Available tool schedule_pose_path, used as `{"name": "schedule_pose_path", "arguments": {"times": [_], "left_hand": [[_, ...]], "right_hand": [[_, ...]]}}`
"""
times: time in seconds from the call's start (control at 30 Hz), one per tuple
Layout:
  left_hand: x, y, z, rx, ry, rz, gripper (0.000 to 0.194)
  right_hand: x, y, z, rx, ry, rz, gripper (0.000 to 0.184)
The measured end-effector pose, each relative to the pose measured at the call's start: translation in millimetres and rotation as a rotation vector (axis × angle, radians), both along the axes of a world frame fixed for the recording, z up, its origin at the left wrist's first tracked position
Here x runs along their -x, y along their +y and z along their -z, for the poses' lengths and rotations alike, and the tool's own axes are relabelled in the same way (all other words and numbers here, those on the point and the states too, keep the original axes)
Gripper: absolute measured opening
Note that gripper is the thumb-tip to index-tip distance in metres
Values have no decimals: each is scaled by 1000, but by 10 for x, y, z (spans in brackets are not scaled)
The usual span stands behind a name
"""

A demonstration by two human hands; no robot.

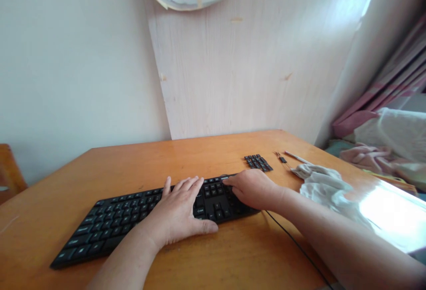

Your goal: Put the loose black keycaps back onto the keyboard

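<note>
A black keyboard (115,217) lies at a slant across the wooden table. Over its middle rests my left hand (178,214), fingers spread, with the thumb reaching past the front edge. My right hand (253,186) is at the keyboard's right end, over the number pad. Its fingers are curled and the fingertips touch down near the pad's upper left; anything between them is hidden. Loose black keycaps (258,162) lie in rows just behind that hand. Many number pad positions are covered by the hand.
A black cable (296,241) runs from the keyboard's right side to the front. Right of the keycaps lie a small black item with thin wire (282,159), a slim pale stick (297,156) and a crumpled whitish bag (324,186). Behind the table stands a wall (233,81).
</note>
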State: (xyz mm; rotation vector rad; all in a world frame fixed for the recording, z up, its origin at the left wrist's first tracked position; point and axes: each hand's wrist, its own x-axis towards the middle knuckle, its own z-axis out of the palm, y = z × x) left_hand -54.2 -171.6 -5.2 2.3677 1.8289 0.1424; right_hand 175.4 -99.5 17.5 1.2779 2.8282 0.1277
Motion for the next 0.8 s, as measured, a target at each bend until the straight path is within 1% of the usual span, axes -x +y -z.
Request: {"name": "schedule_pose_path", "arguments": {"times": [0.13,0.23,0.33,0.47,0.63,0.8], "left_hand": [[14,7,23,-10,-4,12,115],[17,5,22,-21,-7,7,116],[9,-3,5,-11,-15,4,118],[-1,-11,-3,-8,-26,13,118],[2,-12,11,-37,-26,20,115],[7,5,20,-39,-15,24,114]], "right_hand": [[-15,-16,-43,-11,54,27,40],[-3,-37,-43,-5,46,-5,43],[4,-37,-30,15,26,-24,40],[-5,-11,-14,3,58,21,42],[8,-14,3,-11,-18,15,52],[-25,-6,-47,-19,-94,40,49]]}}
